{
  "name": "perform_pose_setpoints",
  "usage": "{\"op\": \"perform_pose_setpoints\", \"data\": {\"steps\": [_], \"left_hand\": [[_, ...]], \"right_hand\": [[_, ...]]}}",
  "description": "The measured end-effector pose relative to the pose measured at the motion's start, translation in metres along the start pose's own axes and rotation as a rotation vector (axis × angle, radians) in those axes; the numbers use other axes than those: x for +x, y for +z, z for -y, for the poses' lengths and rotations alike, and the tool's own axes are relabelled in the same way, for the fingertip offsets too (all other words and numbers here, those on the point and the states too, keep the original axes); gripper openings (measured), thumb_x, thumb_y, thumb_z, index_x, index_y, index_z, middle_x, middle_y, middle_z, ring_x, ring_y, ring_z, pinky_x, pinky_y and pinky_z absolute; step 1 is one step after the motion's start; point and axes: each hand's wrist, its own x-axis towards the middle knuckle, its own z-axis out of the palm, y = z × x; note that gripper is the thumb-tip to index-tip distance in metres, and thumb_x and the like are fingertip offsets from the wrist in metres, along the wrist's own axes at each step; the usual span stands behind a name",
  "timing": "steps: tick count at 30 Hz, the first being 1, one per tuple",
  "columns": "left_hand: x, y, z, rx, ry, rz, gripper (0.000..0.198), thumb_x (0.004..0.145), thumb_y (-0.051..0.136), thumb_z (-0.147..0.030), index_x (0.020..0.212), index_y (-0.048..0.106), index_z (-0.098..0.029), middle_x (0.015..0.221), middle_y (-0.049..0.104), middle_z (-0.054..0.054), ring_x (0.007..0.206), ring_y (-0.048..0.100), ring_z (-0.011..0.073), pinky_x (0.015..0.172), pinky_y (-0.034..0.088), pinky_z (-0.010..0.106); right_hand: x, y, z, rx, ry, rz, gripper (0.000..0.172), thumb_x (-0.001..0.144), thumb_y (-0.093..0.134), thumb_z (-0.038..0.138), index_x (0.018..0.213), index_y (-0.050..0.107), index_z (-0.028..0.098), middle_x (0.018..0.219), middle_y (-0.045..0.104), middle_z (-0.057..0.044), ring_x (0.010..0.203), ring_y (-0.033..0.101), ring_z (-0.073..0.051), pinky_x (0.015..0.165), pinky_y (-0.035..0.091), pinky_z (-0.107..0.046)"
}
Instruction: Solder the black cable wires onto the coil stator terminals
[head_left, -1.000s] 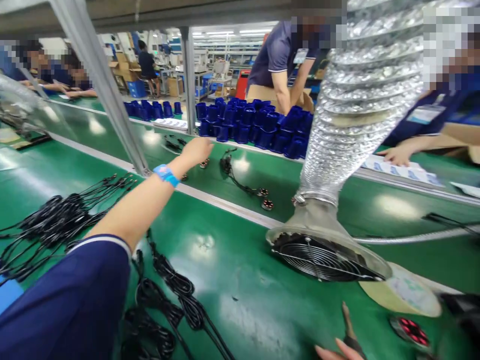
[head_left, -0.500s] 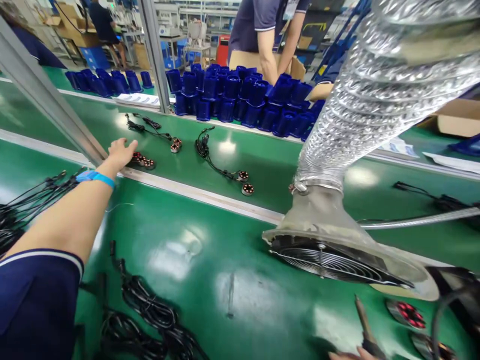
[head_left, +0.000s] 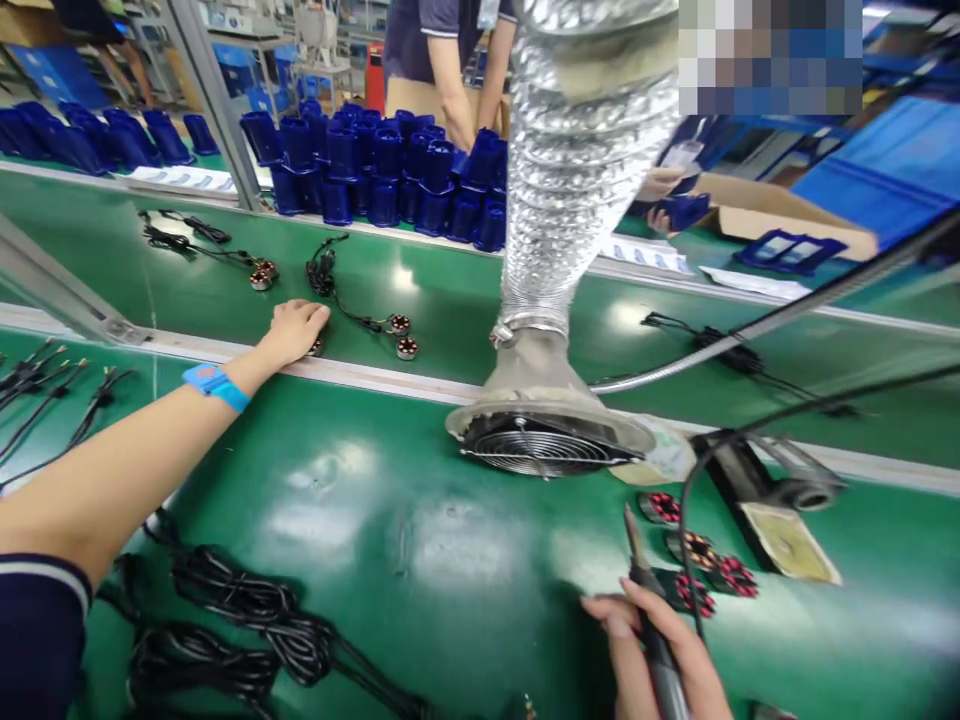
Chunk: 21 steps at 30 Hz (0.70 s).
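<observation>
My left hand [head_left: 295, 330] reaches across the bench to the pale rail, its fingers curled over motor stators [head_left: 316, 347]; only an edge shows past the fingertips. Just beyond it lie two stators [head_left: 406, 347] wired to a bundled black cable [head_left: 322, 275]. At the lower right, my right hand [head_left: 660, 650] grips a soldering iron [head_left: 656, 635] like a pen, tip pointing up and away. Beside the iron sit several loose stators [head_left: 694, 550] with red or copper windings.
A fume hood [head_left: 547, 440] on a silver duct [head_left: 585, 170] hangs mid-bench. Coiled black cables [head_left: 232, 590] lie front left. A soldering stand with a yellow sponge [head_left: 791, 545] is at right. Blue housings [head_left: 382, 160] stack behind; co-workers handle parts there.
My left hand has slid right along the rail, bringing the stators with it. The view has turned right, and more of my right hand and the soldering iron now shows.
</observation>
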Motion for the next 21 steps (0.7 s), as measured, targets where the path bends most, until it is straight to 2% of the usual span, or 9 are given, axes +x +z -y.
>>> {"op": "perform_pose_setpoints", "data": {"steps": [3,5,8,11,14,18,21], "left_hand": [[-0.010,-0.001,-0.023,0.019,0.084,0.054,0.062,0.102,0.051,-0.058,0.151,0.053,-0.021,0.162,0.047,0.016,0.149,0.042,0.0359,0.122,0.034,0.059],[-0.020,-0.006,-0.031,0.055,0.109,0.082,0.074,0.098,0.047,-0.064,0.158,0.046,-0.021,0.168,0.039,0.017,0.153,0.036,0.0416,0.122,0.032,0.058],[-0.029,-0.015,-0.037,0.123,0.121,0.089,0.084,0.092,0.045,-0.066,0.160,0.044,-0.017,0.166,0.041,0.019,0.149,0.037,0.0477,0.121,0.031,0.058],[-0.030,-0.024,-0.043,0.177,0.118,0.083,0.076,0.095,0.039,-0.058,0.155,0.048,-0.013,0.155,0.052,0.022,0.145,0.042,0.0460,0.119,0.034,0.057],[-0.025,-0.032,-0.048,0.205,0.104,0.100,0.071,0.097,0.040,-0.056,0.152,0.051,-0.012,0.147,0.055,0.025,0.142,0.044,0.0467,0.112,0.041,0.058],[-0.020,-0.039,-0.053,0.202,0.070,0.127,0.063,0.099,0.056,-0.056,0.150,0.052,-0.019,0.151,0.054,0.018,0.139,0.049,0.0393,0.112,0.044,0.060],[-0.022,-0.042,-0.052,0.176,-0.004,0.097,0.053,0.100,0.061,-0.050,0.143,0.057,-0.019,0.149,0.055,0.015,0.135,0.054,0.0341,0.112,0.047,0.060]], "right_hand": [[-0.004,0.002,0.007,0.055,0.005,-0.014,0.043,0.093,0.067,0.063,0.108,0.073,0.023,0.084,0.080,-0.003,0.084,0.077,-0.021,0.089,0.056,-0.033],[-0.007,0.004,0.012,0.105,-0.018,-0.002,0.037,0.096,0.066,0.058,0.110,0.072,0.024,0.085,0.080,-0.002,0.085,0.077,-0.020,0.090,0.056,-0.032],[-0.007,0.003,0.013,0.121,-0.120,0.014,0.026,0.099,0.064,0.046,0.113,0.071,0.025,0.084,0.080,-0.001,0.083,0.076,-0.018,0.087,0.057,-0.031],[-0.002,0.001,0.011,0.098,-0.268,0.018,0.020,0.100,0.062,0.037,0.114,0.070,0.025,0.082,0.080,-0.001,0.080,0.077,-0.017,0.081,0.059,-0.029],[0.002,0.001,0.013,0.080,-0.314,-0.019,0.018,0.101,0.059,0.031,0.115,0.069,0.024,0.081,0.079,0.000,0.078,0.076,-0.016,0.077,0.060,-0.027],[0.005,0.000,0.018,0.040,-0.355,-0.018,0.017,0.101,0.056,0.026,0.113,0.068,0.024,0.079,0.079,0.001,0.074,0.076,-0.015,0.074,0.061,-0.025],[0.005,-0.002,0.018,0.026,-0.369,0.003,0.019,0.100,0.057,0.024,0.115,0.068,0.022,0.079,0.080,-0.001,0.074,0.077,-0.016,0.075,0.062,-0.028]]}}
